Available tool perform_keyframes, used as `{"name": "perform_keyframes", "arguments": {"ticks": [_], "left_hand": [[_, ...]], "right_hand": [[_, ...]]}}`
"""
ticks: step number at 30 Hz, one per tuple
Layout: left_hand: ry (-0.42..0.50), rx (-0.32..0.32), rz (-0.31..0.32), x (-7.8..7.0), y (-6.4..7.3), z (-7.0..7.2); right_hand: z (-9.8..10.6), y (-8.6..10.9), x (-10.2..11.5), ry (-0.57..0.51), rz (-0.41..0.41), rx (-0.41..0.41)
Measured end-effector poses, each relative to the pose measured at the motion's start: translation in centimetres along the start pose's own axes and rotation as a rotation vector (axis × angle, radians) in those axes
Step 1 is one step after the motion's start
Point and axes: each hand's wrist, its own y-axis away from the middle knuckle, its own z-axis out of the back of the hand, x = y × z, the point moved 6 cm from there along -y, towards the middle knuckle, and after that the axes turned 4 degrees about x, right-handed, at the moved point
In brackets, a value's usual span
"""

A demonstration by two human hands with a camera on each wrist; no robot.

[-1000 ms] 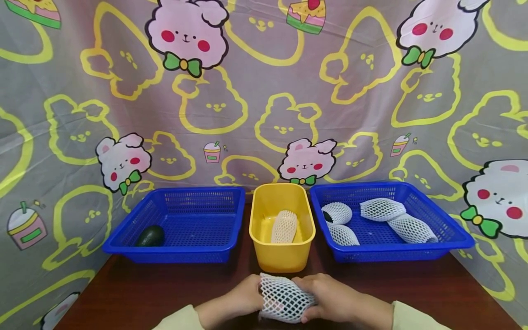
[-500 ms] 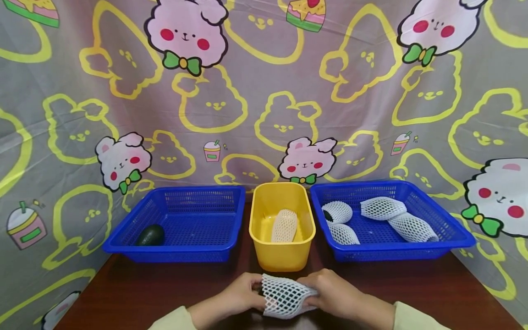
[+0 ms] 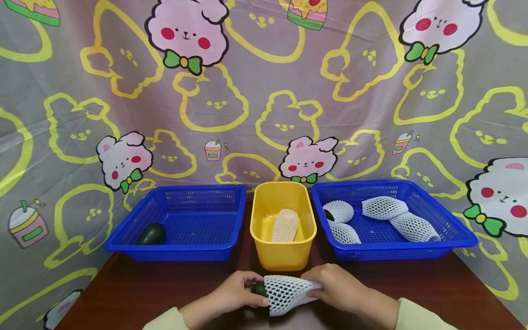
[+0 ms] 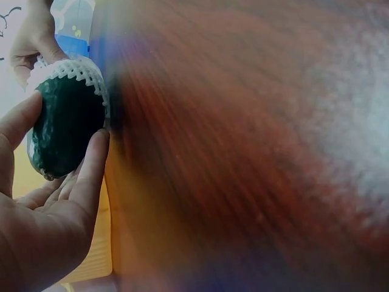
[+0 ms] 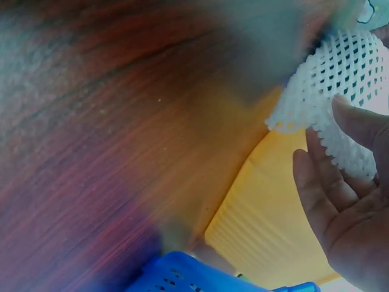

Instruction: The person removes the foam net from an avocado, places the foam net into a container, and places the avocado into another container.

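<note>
Low in the middle of the head view, a dark green avocado [image 3: 259, 289] sits partly inside a white foam net sleeve [image 3: 285, 293]. My left hand [image 3: 235, 293] grips the avocado's bare end. The left wrist view shows much of the avocado [image 4: 65, 131] outside the net, between thumb and fingers. On the other side, my right hand [image 3: 340, 288] pinches the far end of the sleeve. That end hangs loose and narrowed, and in the right wrist view the thumb presses on the net [image 5: 346, 70].
A blue basket [image 3: 177, 253] at left holds one bare avocado [image 3: 152, 234]. In the centre, a yellow bin [image 3: 284, 256] contains a foam net [image 3: 285, 225]. Several netted fruits [image 3: 383, 207] lie in the right blue basket [image 3: 396, 252]. A patterned cloth [image 3: 264, 114] hangs behind.
The foam net has slid rightward along the avocado, so its left end now shows bare. My left hand has shifted slightly left, and the right hand a little to the right.
</note>
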Motion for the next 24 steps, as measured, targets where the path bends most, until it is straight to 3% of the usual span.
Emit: {"name": "perform_keyframes", "arguments": {"ticks": [5, 10, 15, 24], "left_hand": [[-0.016, -0.003, 0.006, 0.1, 0.1, 0.0], [-0.123, -0.014, -0.016, 0.0, 0.1, 0.2], [-0.186, -0.009, -0.034, -0.2, 0.1, 0.2], [-0.200, 0.013, -0.043, -0.3, 0.1, 0.0]], "right_hand": [[-0.2, 0.0, 0.0, 0.017, -0.057, 0.077], [-0.3, -0.2, 0.1, 0.057, -0.114, 0.132], [-0.6, -0.9, 0.7, 0.011, -0.055, 0.120], [-1.4, -1.3, 1.3, -0.022, 0.007, 0.093]]}}
